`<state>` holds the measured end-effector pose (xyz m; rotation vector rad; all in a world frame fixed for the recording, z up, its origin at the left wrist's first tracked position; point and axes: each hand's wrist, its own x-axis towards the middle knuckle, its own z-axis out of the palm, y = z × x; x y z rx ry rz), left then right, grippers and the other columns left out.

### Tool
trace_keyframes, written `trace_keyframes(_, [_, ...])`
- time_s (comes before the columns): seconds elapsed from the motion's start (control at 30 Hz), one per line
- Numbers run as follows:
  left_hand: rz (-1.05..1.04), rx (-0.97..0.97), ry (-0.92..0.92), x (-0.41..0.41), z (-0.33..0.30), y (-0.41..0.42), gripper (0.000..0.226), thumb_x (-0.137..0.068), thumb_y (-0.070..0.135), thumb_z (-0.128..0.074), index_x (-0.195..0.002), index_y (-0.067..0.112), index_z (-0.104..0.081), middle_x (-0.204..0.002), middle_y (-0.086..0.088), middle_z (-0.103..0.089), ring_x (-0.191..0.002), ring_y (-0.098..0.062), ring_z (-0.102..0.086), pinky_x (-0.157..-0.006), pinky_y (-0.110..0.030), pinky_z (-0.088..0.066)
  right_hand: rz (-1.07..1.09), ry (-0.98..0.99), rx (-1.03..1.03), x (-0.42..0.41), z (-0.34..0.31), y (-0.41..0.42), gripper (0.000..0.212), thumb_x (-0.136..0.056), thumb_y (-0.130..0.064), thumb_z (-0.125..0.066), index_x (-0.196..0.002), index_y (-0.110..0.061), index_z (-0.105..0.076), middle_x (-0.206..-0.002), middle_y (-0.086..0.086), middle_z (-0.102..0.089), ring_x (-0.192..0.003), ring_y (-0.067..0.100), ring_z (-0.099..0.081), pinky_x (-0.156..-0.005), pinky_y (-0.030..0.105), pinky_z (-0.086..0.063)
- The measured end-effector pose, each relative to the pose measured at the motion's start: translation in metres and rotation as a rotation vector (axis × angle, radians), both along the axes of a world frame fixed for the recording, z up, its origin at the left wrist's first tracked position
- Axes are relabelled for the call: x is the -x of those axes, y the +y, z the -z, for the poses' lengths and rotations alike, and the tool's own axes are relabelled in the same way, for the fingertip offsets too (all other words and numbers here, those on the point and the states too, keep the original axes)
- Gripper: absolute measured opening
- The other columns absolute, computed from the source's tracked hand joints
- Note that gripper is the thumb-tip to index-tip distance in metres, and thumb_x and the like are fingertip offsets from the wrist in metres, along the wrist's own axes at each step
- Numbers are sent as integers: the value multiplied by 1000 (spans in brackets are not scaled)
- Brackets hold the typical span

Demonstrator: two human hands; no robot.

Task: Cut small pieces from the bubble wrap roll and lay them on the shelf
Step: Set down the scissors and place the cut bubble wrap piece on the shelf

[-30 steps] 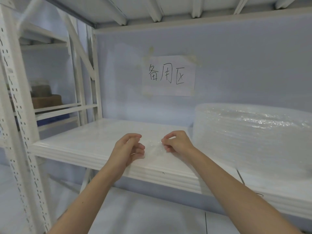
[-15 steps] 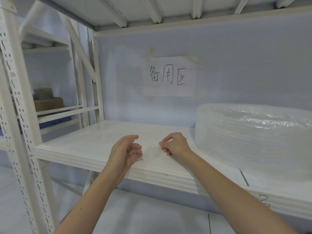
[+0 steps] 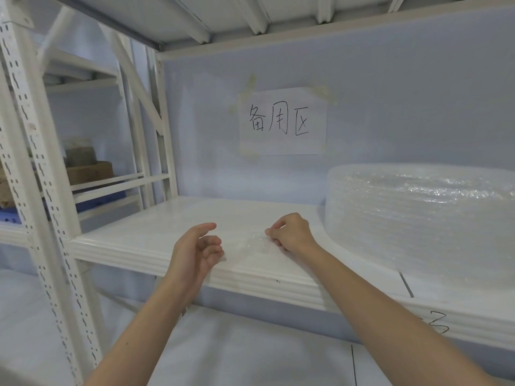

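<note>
The right hand pinched the small clear bubble wrap piece to lay it flat on the white metal shelf; the left hand hung loose and held nothing.

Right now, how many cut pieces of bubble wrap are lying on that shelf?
1 that I can make out: a small piece on the shelf, pinched by the right hand. Clear wrap barely shows on white, so others may be hidden.

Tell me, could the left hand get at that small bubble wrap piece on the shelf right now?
Probably yes. The left hand hangs loosely curled and holds nothing, just beside the small bubble wrap piece on the shelf. Nothing lies between them; the right hand pinches its far edge.
</note>
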<state>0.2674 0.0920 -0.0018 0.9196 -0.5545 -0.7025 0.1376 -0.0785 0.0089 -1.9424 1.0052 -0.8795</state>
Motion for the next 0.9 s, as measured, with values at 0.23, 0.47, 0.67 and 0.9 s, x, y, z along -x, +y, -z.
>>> trace_keyframes(0.23, [7, -24, -6, 9, -1, 1, 14, -94, 13, -53, -98, 8, -66, -65, -7, -58, -55, -18, -55, -51, -23, -54, 7, -53, -27, 24, -4, 11, 33, -93, -19, -62, -90, 14, -65, -66, 12, -63, -42, 18, -51, -40, 18, -43])
trace_keyframes(0.47, [141, -48, -66, 61, -5, -21, 18, -94, 16, -52, -97, 9, -68, -64, -6, -61, -55, -17, -58, -62, -26, -55, 29, -112, -4, 107, -4, 49, 31, -92, -22, -53, -83, 6, -64, -71, 19, -66, -38, 19, -53, -41, 24, -45])
trace_keyframes(0.67, [372, -69, -237, 160, -10, -55, 14, -93, 17, -58, -98, 8, -68, -72, -10, -65, -62, -21, -61, -71, -33, -54, 174, -64, 179, 227, -12, 67, 41, -90, -27, -53, -72, 9, -62, -70, 21, -68, -40, 11, -53, -39, 22, -43])
trace_keyframes(0.9, [388, -170, -627, 247, -6, -89, 17, -95, 27, -61, -97, 13, -70, -93, -5, -74, -67, -14, -65, -58, -20, -51, 746, 334, 449, 364, -13, 47, 46, -92, -41, -47, -57, -9, -50, -54, 5, -53, -54, 22, -48, -51, 31, -32])
